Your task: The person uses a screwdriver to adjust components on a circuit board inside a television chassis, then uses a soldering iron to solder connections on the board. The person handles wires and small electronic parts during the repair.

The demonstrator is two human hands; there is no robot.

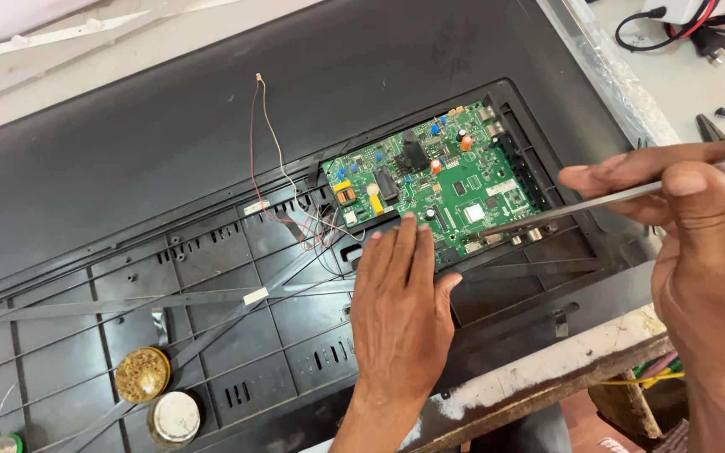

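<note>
A green circuit board [446, 172] with orange, blue and black parts sits in a recess of a large black television back panel [169, 151]. My left hand [400, 306] lies flat on the panel, fingers together, fingertips touching the board's near edge. My right hand [698, 226] grips long metal tweezers [581, 204] whose tip reaches the board's lower right corner by the silver connectors. Thin red and white wires [272, 159] run from the board's left side up across the panel.
Two round tins [142, 374] [175, 417] rest on the panel at lower left. A worn wooden bench edge [547, 377] runs under the panel at lower right. Black and red cables with a plug [698, 33] lie at top right.
</note>
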